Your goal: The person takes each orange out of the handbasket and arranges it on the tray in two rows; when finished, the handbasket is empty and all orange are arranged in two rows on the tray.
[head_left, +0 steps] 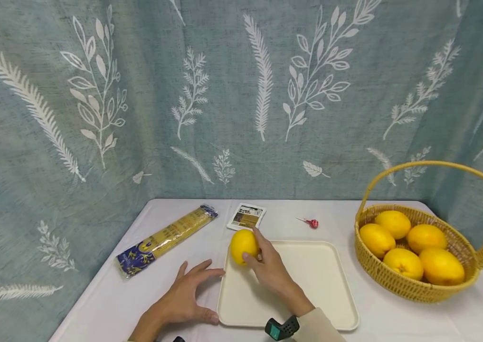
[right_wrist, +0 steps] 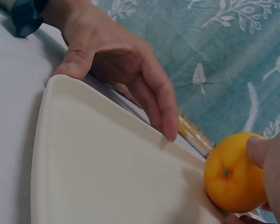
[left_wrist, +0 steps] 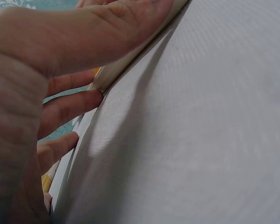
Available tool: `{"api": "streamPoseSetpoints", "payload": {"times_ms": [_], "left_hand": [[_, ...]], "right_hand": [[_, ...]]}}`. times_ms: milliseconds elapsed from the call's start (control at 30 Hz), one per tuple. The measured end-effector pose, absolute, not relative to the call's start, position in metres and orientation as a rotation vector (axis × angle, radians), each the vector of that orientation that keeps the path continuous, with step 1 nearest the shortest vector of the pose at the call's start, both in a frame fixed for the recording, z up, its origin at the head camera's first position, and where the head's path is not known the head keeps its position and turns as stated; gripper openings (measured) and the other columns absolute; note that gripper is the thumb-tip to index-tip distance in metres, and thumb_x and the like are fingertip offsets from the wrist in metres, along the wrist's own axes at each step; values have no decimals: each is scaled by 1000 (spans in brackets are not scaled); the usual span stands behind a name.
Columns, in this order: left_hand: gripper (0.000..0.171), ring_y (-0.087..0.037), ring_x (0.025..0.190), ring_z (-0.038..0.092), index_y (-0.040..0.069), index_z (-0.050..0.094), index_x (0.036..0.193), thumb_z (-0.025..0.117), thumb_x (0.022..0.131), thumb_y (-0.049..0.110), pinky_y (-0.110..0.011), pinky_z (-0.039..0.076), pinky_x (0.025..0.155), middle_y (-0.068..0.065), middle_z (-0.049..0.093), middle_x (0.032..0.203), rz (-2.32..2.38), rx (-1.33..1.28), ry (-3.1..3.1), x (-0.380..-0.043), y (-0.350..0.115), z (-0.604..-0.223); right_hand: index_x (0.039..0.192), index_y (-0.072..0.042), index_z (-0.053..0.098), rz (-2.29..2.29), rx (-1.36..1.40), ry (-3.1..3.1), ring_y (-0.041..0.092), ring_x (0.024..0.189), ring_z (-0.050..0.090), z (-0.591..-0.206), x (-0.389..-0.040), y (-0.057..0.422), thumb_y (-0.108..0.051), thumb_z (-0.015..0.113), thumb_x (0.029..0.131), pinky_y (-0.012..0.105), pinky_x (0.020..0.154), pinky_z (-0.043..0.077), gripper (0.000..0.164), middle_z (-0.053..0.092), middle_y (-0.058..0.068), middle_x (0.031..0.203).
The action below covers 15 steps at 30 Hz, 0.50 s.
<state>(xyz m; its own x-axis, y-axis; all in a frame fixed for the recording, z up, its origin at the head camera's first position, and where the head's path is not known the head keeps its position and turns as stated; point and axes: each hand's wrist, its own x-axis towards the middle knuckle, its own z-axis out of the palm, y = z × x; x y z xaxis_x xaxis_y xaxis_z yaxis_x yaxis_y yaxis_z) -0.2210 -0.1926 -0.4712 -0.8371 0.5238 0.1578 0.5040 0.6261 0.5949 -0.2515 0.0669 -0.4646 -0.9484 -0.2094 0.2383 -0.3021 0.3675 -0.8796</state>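
Note:
In the head view my right hand [head_left: 269, 268] grips a round orange [head_left: 241, 246] between thumb and fingers, over the far left corner of a cream rectangular tray [head_left: 309, 280]. The orange's stem end shows in the right wrist view, with the thumb [right_wrist: 259, 150] laid across its side. My left hand [head_left: 185, 294] is spread along the tray's left edge. Its thumb [right_wrist: 74, 67] touches the near left corner and a fingertip rests at the rim further along. From the left wrist the tray [left_wrist: 123, 63] shows only as a thin edge beside the thumb.
A wicker basket [head_left: 416, 292] with a tall handle stands at right, holding several oranges [head_left: 442, 267]. Left of the tray lies a pack of spaghetti [head_left: 168, 240]. Behind the tray are a white-edged packet [head_left: 247, 217] and a red lollipop [head_left: 313, 223]. A leaf-patterned curtain [head_left: 232, 95] hangs behind.

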Motion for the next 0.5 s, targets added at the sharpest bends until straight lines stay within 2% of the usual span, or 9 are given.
{"api": "streamPoseSetpoints", "payload": {"times_ms": [267, 400, 500], "left_hand": [[98, -45, 146, 35, 24, 59, 140, 89, 56, 63, -75, -5, 116, -18, 50, 151, 1005, 891, 2808, -223, -191, -470], [98, -45, 146, 35, 24, 59, 140, 90, 55, 62, -75, -5, 117, -19, 50, 151, 1012, 879, 2808, -222, -192, -471], [98, -45, 146, 35, 25, 59, 140, 90, 54, 62, -75, -5, 117, -18, 50, 151, 1018, 879, 2804, -221, -191, -472]], "right_hand": [[159, 0, 22, 1681, 420, -2527, 33, 122, 56, -461, -252, 68, -26, 64, 100, 52, 109, 47, 77, 42, 22, 155], [158, 0, 23, 1685, 403, -2529, 30, 113, 60, -461, -251, 69, -29, 65, 100, 49, 101, 52, 78, 49, 23, 145], [158, -1, 24, 1712, 368, -2525, 30, 112, 63, -460, -250, 73, -31, 65, 99, 49, 98, 55, 78, 49, 24, 146]]}}
